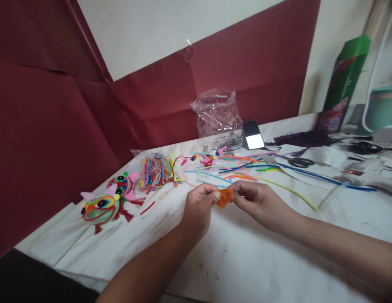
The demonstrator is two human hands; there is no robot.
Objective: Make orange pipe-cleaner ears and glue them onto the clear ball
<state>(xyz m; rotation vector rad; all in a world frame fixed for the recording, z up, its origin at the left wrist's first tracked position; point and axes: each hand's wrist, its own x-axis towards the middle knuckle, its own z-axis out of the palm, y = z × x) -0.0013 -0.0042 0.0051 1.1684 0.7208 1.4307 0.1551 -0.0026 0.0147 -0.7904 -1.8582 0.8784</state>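
Note:
Both my hands meet over the middle of the white table. Between them is a small orange pipe-cleaner piece, folded into a fan-like shape. My left hand pinches its left side with closed fingers. My right hand pinches its right edge with thumb and fingertips. Behind the hands lie several loose coloured pipe cleaners, one long yellow-green one running to the right.
Two colourful pipe-cleaner fish figures lie at the left. A bag of coloured pipe cleaners, a crumpled clear plastic bag, a phone, scissors and a green box stand further back. Dark red paper covers the wall.

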